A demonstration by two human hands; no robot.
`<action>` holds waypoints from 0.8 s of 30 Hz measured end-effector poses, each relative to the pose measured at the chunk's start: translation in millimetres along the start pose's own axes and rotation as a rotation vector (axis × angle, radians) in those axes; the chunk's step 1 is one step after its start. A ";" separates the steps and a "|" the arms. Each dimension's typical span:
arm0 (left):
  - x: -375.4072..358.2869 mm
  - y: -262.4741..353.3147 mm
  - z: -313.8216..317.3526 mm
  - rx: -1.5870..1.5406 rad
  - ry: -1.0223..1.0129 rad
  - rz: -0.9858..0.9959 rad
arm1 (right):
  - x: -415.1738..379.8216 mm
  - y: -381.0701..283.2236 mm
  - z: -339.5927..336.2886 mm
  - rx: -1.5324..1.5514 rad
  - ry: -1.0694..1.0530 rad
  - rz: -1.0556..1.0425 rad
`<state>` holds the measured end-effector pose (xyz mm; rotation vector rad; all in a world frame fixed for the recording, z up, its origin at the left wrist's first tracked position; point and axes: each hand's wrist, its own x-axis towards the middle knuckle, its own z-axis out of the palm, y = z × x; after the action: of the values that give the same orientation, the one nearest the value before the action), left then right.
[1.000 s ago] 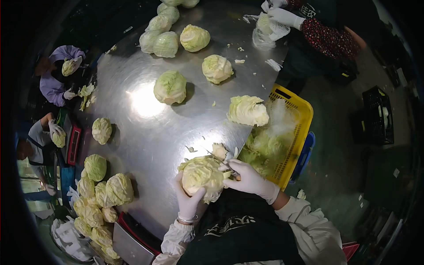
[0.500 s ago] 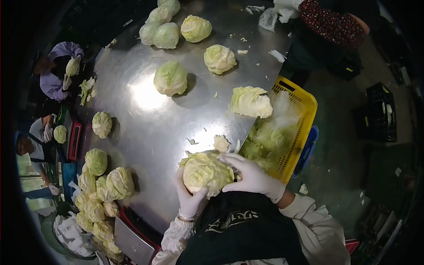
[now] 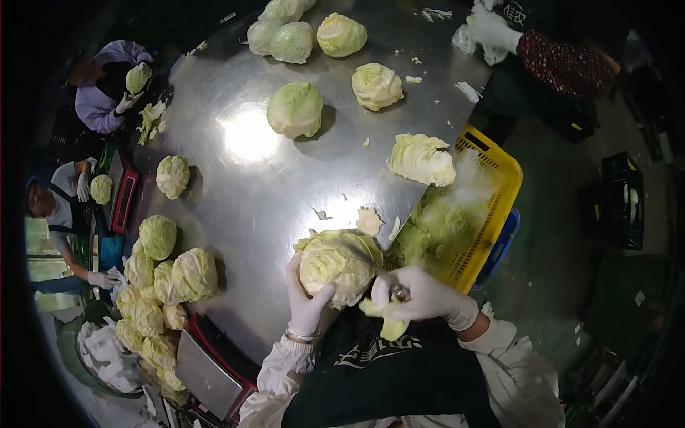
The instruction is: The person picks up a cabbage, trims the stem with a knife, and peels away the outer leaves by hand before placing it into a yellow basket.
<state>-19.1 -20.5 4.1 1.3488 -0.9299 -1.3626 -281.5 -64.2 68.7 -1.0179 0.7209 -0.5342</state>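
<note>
A pale green cabbage head [image 3: 337, 267] rests near the table's front edge, against my apron. My left hand [image 3: 305, 303] in a white glove is wrapped round its left side, thumb towards me. Just right of the cabbage, my gloved right hand [image 3: 421, 294] is closed on a torn cabbage leaf [image 3: 392, 324] that hangs below the fingers. A small round metal end [image 3: 401, 292] shows in that same hand; the rest of this tool is hidden. Leaf scraps [image 3: 369, 221] lie just beyond the cabbage.
A yellow crate [image 3: 510, 192] with leaves and clear plastic stands at the right. Loose cabbages [image 3: 294, 109] lie across the metal table [image 3: 228, 192]. At the left are a cabbage pile [image 3: 146, 314] and a scale [image 3: 210, 367]. Several co-workers stand around the table.
My right hand has come off the cabbage, moved towards me and now holds a torn leaf. My left hand keeps its hold. The view has shifted slightly.
</note>
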 end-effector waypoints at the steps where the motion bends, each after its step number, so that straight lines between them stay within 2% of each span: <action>1: -1.2 1.6 0.7 0.013 -0.003 0.008 | -1.6 -12.8 -3.2 -0.052 0.174 0.039; 2: -2.6 3.4 0.9 0.027 -0.007 0.015 | 5.5 3.6 -14.5 -0.184 0.411 0.036; 3: -4.1 5.3 1.0 0.027 -0.016 0.023 | 8.8 19.9 -28.6 -0.726 0.652 -0.211; 5: -5.6 7.2 1.6 -0.008 0.006 -0.031 | 6.2 28.2 -31.4 -0.709 0.648 -0.179; 7: -9.5 3.7 -12.7 0.027 -0.038 -0.035 | 6.0 22.1 -14.0 -0.459 0.407 -0.113; 8: -10.1 3.7 -22.1 0.062 -0.079 -0.037 | 13.1 42.2 -6.5 -0.471 0.348 -0.095; 9: -11.3 10.9 -30.1 0.064 -0.086 -0.031 | 23.5 75.5 2.9 -0.368 0.344 -0.218; 11: -19.8 37.0 -42.2 0.153 -0.268 -0.202 | 21.5 50.2 17.6 -0.461 0.311 -0.032; 12: -28.2 43.8 -41.6 0.092 -0.191 -0.314 | 23.6 57.9 17.5 -0.539 0.345 -0.161; 13: -32.9 41.7 -41.3 0.099 -0.183 -0.316 | 25.5 68.3 16.5 -0.531 0.339 -0.164; 15: -37.4 31.1 -36.3 -0.037 -0.119 -0.246 | 28.9 84.1 12.8 -0.698 0.330 -0.415; 16: -39.9 24.1 -29.7 -0.036 -0.117 -0.246 | 28.4 77.9 14.6 -0.659 0.338 -0.458; 17: -42.4 16.4 -22.2 -0.015 -0.005 -0.216 | 27.6 71.6 18.3 -0.660 0.338 -0.458; 18: -43.7 10.4 -19.6 0.006 0.105 -0.187 | 27.5 65.7 22.3 -0.731 0.360 -0.449; 19: -44.5 5.7 -22.4 0.006 0.103 -0.188 | 27.5 63.1 24.2 -0.802 0.382 -0.437; 22: -49.4 -1.0 -28.3 -0.052 0.126 -0.169 | 50.7 73.6 -6.8 -0.859 0.708 -0.365; 24: -51.1 -0.3 -30.9 -0.270 0.132 -0.141 | 53.2 71.9 -27.8 -0.889 0.782 -0.314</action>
<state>7.3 32.2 13.6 1.2965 -0.5488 -1.4294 -262.5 -86.0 -20.3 -1.7913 1.5866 -0.9388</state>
